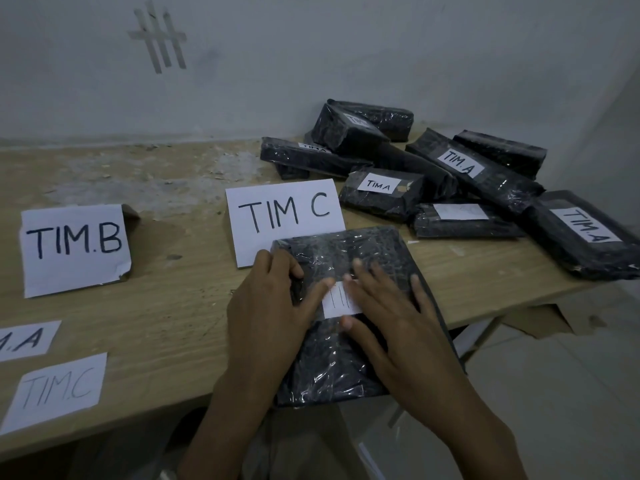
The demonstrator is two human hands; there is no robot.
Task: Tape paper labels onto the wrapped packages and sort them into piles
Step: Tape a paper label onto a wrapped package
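Observation:
A flat black wrapped package (349, 258) lies at the table's near edge, partly over the big "TIM C" sheet (282, 211). A small white paper label (337, 301) sits on top of it. My left hand (273, 306) rests on the package's left side, its fingers reaching the label's left edge. My right hand (391, 313) lies flat over the label's right side, fingers spread and thumb below the label. A pile of black packages (433, 181) with "TIM A" labels lies at the back right.
A "TIM.B" sheet (74, 247) lies on the wooden table (166, 306) at left. Small "A" label (26, 339) and "TIM.C" label (57, 389) lie near the front left edge. Strips of tape (161, 38) stick to the wall. The table ends just right of the package.

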